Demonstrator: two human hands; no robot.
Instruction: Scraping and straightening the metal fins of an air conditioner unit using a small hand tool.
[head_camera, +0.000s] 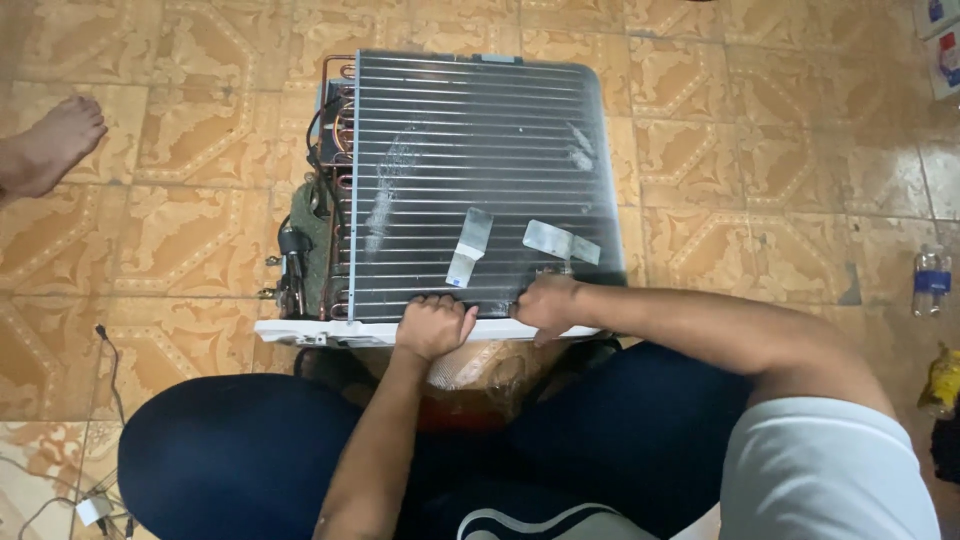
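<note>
Air-conditioner unit (480, 180), finned coil face up, on tiled floor (780, 180). Left hand (435, 325) and right hand (545, 303) both curl closed over its near white edge (300, 332). Two foil tape strips (470, 245) lie just beyond the knuckles.

One air-conditioner unit (480, 180) lies on the tiled floor (750, 150), with one finned coil face upward. Two strips of silvery tape (470, 246) are stuck on its fins. Two hands rest at its near edge: one left hand (434, 326) and one right hand (546, 303). One bare foot (50, 145) of another person shows at the left edge. One clear plastic bottle (931, 280) stands at the right, with one yellow bottle (942, 380) below it. One black cable (110, 370) runs across the floor at the lower left.
</note>
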